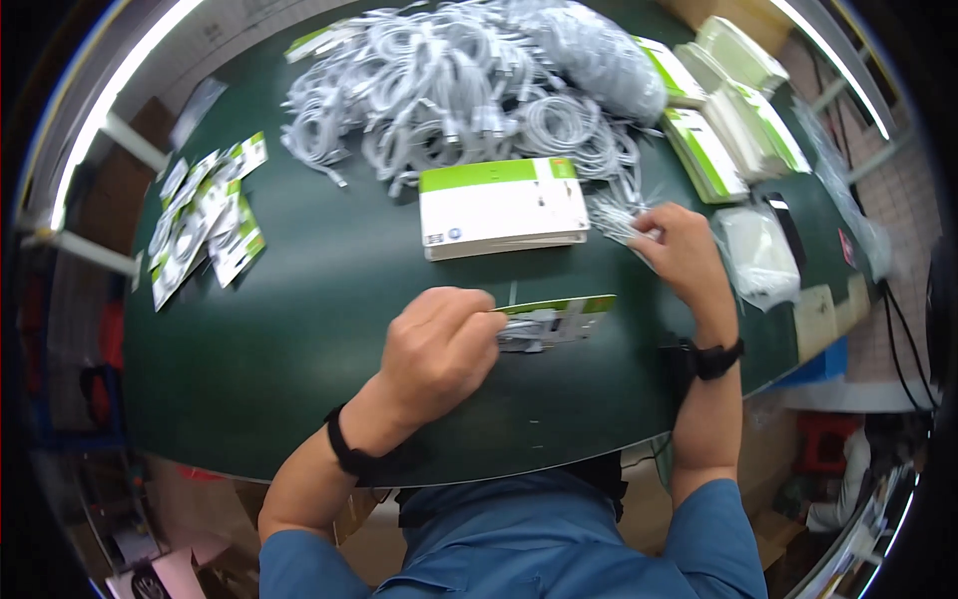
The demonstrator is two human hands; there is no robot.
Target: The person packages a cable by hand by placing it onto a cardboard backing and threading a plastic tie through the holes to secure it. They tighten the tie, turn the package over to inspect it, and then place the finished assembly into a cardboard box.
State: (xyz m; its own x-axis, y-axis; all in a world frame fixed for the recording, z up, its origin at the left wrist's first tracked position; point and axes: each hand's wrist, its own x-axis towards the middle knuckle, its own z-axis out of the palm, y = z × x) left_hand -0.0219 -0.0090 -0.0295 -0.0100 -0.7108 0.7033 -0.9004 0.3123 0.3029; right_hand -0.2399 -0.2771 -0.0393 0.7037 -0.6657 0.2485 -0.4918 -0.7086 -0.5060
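Observation:
My left hand (444, 344) is closed on the left end of a green-and-white packaging card (589, 314). A coiled grey-white cable (527, 331) lies against the card, and a thin white strip sticks up above it. Over to the right, my right hand (684, 250) pinches at a loose bunch of thin white ties (614, 217); its fingertips partly hide what they grip. Between the hands and the cables, a stack of flat green-and-white cards (504, 215) lies on the dark green table (299, 349).
A big heap of coiled white cables (429, 90) and a clear plastic bag of cables (599, 60) cover the far side. Carded cables (205, 225) lie at left. More card stacks (704, 155), a white plastic-wrapped pack (758, 255) and a dark flat object (785, 225) are at right.

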